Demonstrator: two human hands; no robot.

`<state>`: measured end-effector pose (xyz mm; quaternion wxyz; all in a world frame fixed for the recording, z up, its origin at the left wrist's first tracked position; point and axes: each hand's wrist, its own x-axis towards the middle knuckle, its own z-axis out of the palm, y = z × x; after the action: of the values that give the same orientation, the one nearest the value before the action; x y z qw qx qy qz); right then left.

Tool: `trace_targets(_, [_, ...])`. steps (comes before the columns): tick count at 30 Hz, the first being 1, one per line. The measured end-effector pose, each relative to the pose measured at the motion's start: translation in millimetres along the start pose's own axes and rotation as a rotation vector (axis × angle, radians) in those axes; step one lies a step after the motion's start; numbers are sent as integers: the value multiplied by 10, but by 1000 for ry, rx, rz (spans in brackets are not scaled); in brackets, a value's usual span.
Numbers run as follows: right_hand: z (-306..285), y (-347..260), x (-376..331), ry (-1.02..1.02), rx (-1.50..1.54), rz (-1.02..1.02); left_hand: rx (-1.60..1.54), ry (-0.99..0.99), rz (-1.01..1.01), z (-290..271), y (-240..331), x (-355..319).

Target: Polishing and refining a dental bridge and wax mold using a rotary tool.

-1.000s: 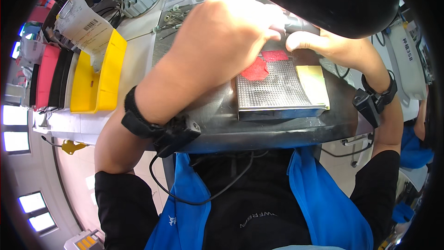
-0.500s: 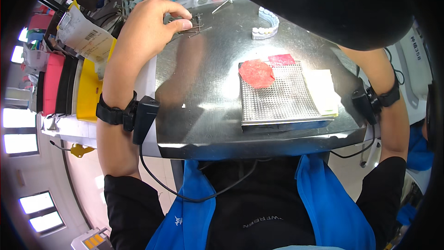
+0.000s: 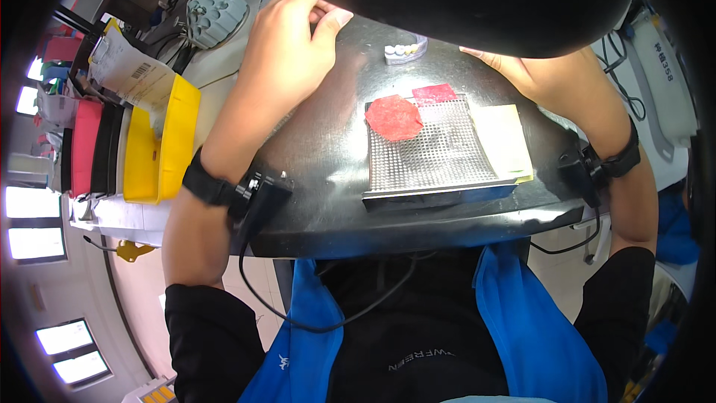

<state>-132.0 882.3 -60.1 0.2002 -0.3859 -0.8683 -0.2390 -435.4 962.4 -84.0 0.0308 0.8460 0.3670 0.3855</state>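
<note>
Left hand point(image 3: 287, 48) curled at far edge of dark surface point(image 3: 321, 172), fingers pinched on something too small to tell. Right hand point(image 3: 514, 67) mostly hidden, state unclear. Tooth model point(image 3: 405, 50) between both, just right of left hand, long axis left-right.

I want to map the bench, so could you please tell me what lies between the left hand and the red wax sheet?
Head view: only bare dark benchtop separates the left hand from the red wax sheet.

A perforated block point(image 3: 431, 151) is set near the front edge of the table point(image 3: 321, 157), with a wax sheet point(image 3: 393, 117) laid on its far left corner, a dental model point(image 3: 405, 50) placed behind it, and bins point(image 3: 160, 142) stood to the table's left.
</note>
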Motion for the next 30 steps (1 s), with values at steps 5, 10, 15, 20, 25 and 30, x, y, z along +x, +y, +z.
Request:
trace_targets(5, [37, -175, 57, 30, 146, 92, -707, -181, -323, -151, 269, -187])
trace_targets(10, [43, -160, 41, 49, 133, 40, -956, -215, -412, -192, 308, -159])
trace_targets(15, [60, -181, 74, 73, 116, -69, -1145, -80, -471, -176, 381, -209])
trace_targets(20, [90, -220, 61, 141, 34, -98, -1205, -66, -484, -175, 464, -219])
trace_targets(25, [12, -315, 104, 101, 112, -37, -1242, -48, -554, -138, 497, -229])
trace_targets(30, [100, -269, 69, 127, 75, -53, -1196, -20, -543, -88, 543, -254])
